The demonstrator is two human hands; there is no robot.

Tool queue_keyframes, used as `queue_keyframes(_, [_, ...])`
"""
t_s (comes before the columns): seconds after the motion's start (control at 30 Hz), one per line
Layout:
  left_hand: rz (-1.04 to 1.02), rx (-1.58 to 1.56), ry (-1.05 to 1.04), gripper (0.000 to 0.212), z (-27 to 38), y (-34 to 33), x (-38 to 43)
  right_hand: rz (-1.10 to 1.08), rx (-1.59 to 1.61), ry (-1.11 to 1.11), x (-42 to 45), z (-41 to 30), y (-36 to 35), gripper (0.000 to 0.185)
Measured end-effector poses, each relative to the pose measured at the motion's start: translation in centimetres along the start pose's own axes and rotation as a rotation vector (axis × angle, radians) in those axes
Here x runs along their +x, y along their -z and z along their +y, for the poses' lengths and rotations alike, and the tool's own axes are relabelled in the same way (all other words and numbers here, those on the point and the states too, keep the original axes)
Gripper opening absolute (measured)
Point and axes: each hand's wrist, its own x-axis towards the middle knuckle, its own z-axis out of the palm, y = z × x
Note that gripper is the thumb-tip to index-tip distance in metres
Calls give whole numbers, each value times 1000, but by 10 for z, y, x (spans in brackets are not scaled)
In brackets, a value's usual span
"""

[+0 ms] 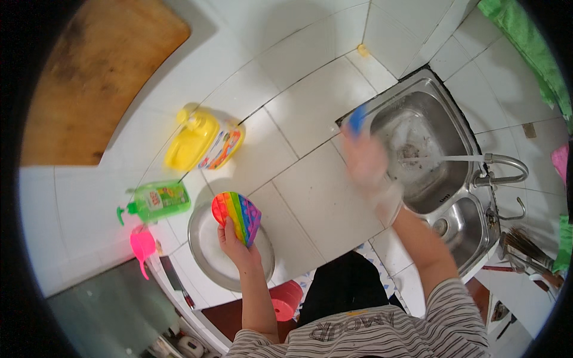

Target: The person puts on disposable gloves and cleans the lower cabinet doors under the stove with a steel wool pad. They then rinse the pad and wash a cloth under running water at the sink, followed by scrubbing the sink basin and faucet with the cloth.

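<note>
My left hand (237,250) holds a rainbow-coloured, heart-shaped pop-it toy (237,217) over a round metal basin (197,250) on the tiled counter. The toy covers part of the basin's rim. Blurred by motion, my right hand (365,159) is at the left edge of the steel sink (452,121), with a blue object (357,120) at its fingers; what that object is cannot be told. Something whitish and see-through (393,197) surrounds my right wrist. Water (456,158) runs from the curved faucet (521,168) into the larger bowl, where some foam lies.
A yellow bottle (192,143), a green pump bottle (161,200) and a pink ladle-like scoop (143,244) stand or lie along the wall. A knife (174,277) lies left of the basin. A wooden board (103,76) is at upper left, a smaller sink bowl (463,232) at right.
</note>
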Motion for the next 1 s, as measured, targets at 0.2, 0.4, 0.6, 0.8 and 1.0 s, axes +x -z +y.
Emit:
queue_keyframes(0.2, [43, -11, -130, 12, 33, 29, -30, -697, 678, 979, -231, -188, 9, 27])
queue_keyframes(0.4, [-21, 73, -179, 11, 41, 70, -56, -729, 930, 197, -136, -131, 29, 34])
queue_keyframes(0.6, [-18, 56, -58, 11, 19, 64, -69, -114, 678, -743, -63, 97, -15, 29])
queue_keyframes(0.8, [4, 47, -38, 12, 30, 80, -55, -106, 462, -284, -109, 23, 41, 36])
queue_keyframes(1.0, [-33, 8, -31, 13, 53, 66, -19, -670, 690, 416, -198, -164, 43, 34])
